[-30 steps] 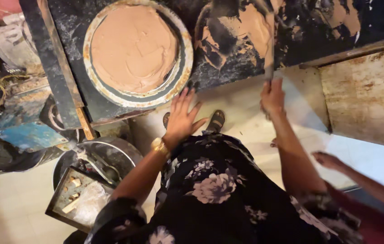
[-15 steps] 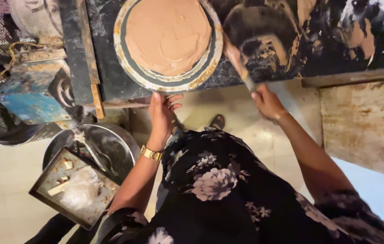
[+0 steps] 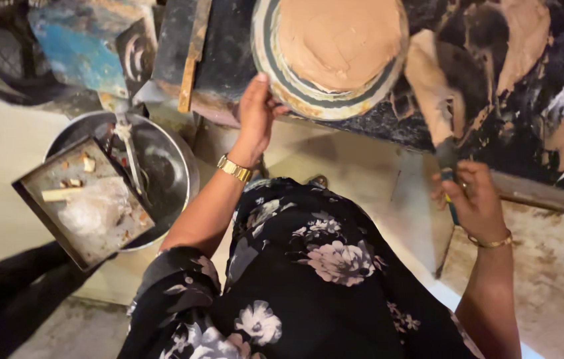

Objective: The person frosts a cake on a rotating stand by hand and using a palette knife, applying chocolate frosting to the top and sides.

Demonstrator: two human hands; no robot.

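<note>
A round plate (image 3: 275,63) heaped with soft brown clay (image 3: 338,40) sits at the near edge of the dark smeared bench (image 3: 229,73). It is judged heavy and slippery, best gripped at the rim. The rim is touched by the left hand (image 3: 255,110), fingers loosely spread. A blade tool (image 3: 447,159) is clasped by the right hand (image 3: 474,199). Open floor lies nearer; a basin (image 3: 176,166) stands left.

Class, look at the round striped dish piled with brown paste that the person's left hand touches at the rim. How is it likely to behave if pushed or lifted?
The striped dish looks heaped with thick paste, so it is probably heavy for its size. The paste seems soft and smeared, likely to shift or slump if tilted. The left hand touches only the rim, where a push might slide or turn the dish on the smeared dark bench.
</note>
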